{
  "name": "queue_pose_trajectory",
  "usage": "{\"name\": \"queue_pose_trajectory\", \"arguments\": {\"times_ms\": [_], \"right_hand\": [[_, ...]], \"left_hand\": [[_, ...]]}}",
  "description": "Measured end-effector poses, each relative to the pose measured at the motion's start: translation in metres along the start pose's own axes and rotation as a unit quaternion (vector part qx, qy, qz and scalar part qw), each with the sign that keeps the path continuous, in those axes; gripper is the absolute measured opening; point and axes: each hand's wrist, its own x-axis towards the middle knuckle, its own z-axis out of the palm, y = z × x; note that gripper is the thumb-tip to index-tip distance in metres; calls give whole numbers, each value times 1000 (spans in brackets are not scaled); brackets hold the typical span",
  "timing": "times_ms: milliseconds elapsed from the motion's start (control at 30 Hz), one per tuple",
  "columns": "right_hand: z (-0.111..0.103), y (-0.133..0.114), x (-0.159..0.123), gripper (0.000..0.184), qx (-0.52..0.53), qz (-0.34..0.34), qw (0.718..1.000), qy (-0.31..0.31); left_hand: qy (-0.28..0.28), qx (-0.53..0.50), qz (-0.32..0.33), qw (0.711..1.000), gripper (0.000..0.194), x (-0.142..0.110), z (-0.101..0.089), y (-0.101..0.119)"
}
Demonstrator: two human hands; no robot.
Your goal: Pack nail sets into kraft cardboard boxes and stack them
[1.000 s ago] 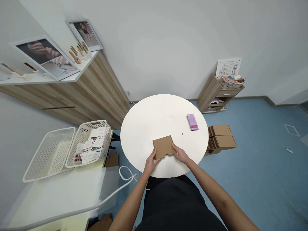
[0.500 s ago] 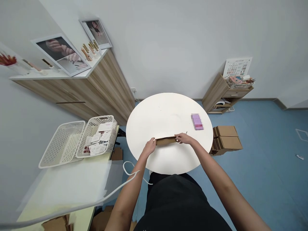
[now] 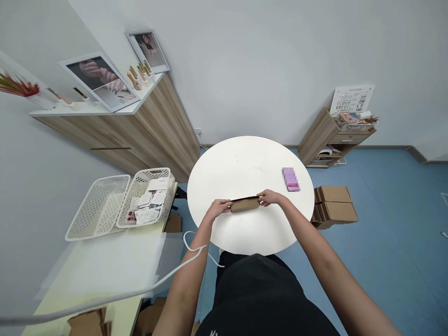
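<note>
A small brown cardboard box (image 3: 245,204) is held over the white round table (image 3: 241,163), between my two hands. My left hand (image 3: 220,207) grips its left end with the fingers closed on the edge. At the right end, my right hand (image 3: 269,198) pinches the upper corner. A dark edge runs along the top of the box; how far its lid is raised I cannot tell. To the right on the table lies a purple-and-pink pack (image 3: 291,179), its surface blurred into blocks.
Folded cardboard boxes (image 3: 334,203) are stacked right of the table. On the left side table stand a white basket of cards (image 3: 168,179) and another white basket (image 3: 75,224). A white cable (image 3: 140,293) crosses near my left arm. A wooden cabinet (image 3: 164,126) stands behind.
The box has tilted so that more of its brown face shows. My hands have shifted slightly on its ends, and the whole view has moved a little.
</note>
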Motion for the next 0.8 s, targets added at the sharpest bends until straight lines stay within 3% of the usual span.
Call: {"name": "queue_pose_trajectory", "arguments": {"times_ms": [200,667,800], "right_hand": [[5,2,-3,44,-27,-19,999,29],[5,3,-3,44,-36,-26,999,22],[15,11,-2,44,-121,-56,988,83]], "left_hand": [[-5,4,22,1000,68,-3,-2,-1],[-7,54,48,997,58,-1,-1,-4],[32,140,103,984,48,-4,1,-11]]}}
